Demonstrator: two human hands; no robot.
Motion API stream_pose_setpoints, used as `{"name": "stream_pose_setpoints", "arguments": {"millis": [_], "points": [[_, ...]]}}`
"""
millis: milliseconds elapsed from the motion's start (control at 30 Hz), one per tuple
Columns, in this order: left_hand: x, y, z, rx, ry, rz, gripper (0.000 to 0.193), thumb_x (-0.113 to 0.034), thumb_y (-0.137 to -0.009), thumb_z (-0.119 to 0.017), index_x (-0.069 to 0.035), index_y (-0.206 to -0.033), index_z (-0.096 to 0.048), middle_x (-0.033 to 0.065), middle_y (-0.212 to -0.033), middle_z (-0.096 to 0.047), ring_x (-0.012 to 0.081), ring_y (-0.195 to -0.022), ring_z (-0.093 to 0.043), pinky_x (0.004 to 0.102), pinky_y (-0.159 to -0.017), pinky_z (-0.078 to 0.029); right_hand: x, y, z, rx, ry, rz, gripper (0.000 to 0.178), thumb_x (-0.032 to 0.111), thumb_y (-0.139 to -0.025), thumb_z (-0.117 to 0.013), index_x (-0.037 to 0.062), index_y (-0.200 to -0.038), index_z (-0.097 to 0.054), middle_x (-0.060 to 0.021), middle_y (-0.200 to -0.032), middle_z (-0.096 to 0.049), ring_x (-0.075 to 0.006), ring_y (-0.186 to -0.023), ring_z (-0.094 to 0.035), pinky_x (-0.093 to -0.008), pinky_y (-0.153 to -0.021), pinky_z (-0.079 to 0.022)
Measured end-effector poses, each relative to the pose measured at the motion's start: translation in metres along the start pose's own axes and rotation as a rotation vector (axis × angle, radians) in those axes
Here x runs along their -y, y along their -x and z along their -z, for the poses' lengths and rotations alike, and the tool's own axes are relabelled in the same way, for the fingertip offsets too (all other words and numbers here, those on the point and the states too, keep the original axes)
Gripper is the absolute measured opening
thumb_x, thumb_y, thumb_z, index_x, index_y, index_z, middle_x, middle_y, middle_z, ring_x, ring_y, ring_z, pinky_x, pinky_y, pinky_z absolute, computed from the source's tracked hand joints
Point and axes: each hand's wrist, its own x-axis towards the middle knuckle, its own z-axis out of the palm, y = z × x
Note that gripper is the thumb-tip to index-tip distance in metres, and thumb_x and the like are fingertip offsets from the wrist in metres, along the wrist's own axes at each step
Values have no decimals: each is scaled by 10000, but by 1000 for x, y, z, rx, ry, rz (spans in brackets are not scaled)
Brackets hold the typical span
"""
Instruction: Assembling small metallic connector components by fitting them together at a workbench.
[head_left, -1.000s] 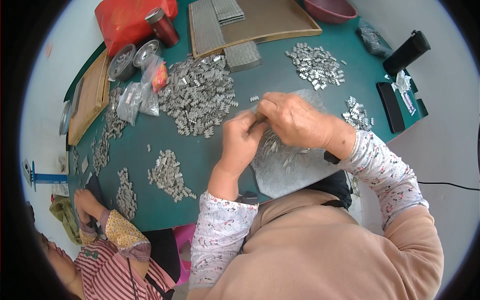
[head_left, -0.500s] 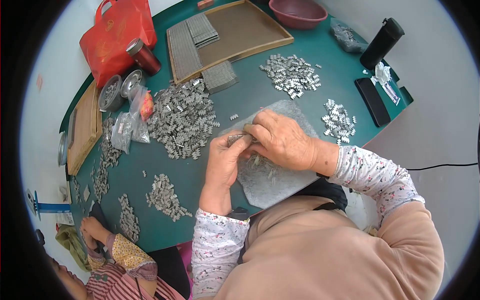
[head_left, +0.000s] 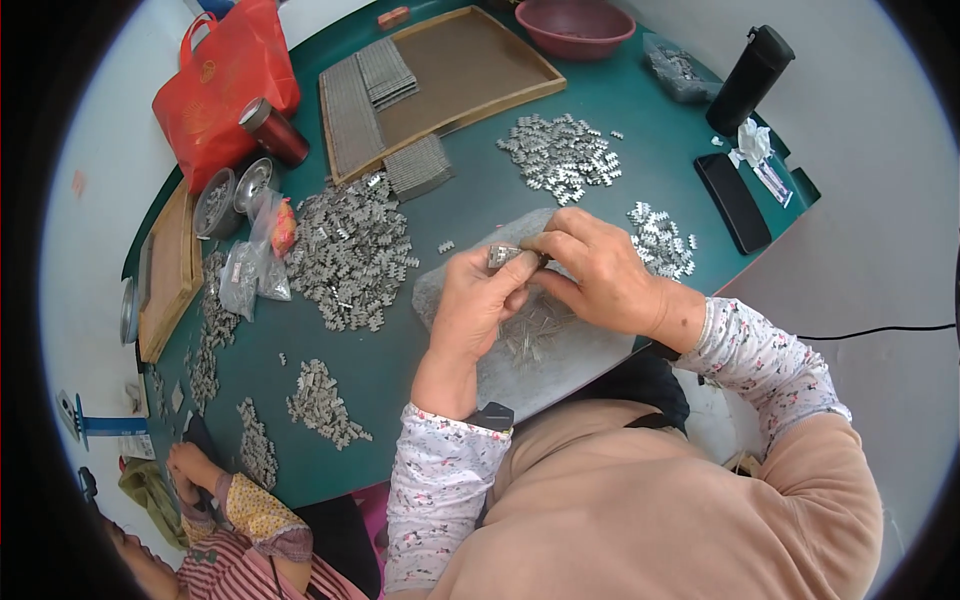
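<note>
My left hand (head_left: 474, 300) is closed, pinching a small silvery metal piece (head_left: 503, 256) between thumb and fingers. Close against it, my right hand (head_left: 606, 275) has thumb and forefinger brought together at the end of that piece; whatever they grip is too small to tell. Both hands are above a grey pad (head_left: 432, 300) at the table's near edge. Under them on the pad lies a loose heap of thin, pale, needle-like pins (head_left: 530, 335), partly covered by my fingers.
Notched metal parts lie in a large pile (head_left: 350, 250), a far pile (head_left: 560, 155) and a right-hand pile (head_left: 662, 240). Beyond stands a wooden tray (head_left: 545, 88) with stacked strips. A phone (head_left: 733, 203) and black bottle (head_left: 752, 80) are at right. A co-worker's hands (head_left: 190, 468) are at lower left.
The view has shifted slightly. My hands have turned a little, with more of the metal piece showing above my left thumb, and the right fingers now reach to its end.
</note>
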Motion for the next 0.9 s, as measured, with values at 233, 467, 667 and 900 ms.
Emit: {"name": "stream_pose_setpoints", "arguments": {"millis": [233,467,667,900], "points": [[7,-6,0,12,-270,86,132,-106,-867,-665,2,-793,-648,16,-591,-555,54,-463,-460,183,-400,-312,-17,6,29,248,-105,-37,373,105,-698,-776,12,-1027,-628,-123,-885,-576,-316,-772,-607,-387,-670,-505],[15,-12,10,-185,-138,14,175,-110,-895,-636,63,-868,-651,23,-584,-516,72,-458,-426,195,-393,-277,-99,-16,37,278,206,-242,185,132,-778,-689,14,-920,-673,-140,-840,-622,-336,-825,-631,-420,-713,-515],[16,-14,22,-238,143,12,395,-312,-993,-509,62,-994,-634,60,-713,-568,127,-562,-495,233,-441,-313,-119,-30,16,366,343,-186,115,98,-780,-671,16,-853,-637,-135,-850,-621,-331,-853,-629,-426,-739,-509],[12,-14,23,-208,231,3,436,-331,-1020,-408,52,-1065,-611,73,-760,-597,159,-595,-529,261,-499,-369,-108,-33,21,335,256,-224,119,81,-788,-662,6,-869,-618,-147,-860,-629,-342,-821,-633,-429,-736,-508]]}}
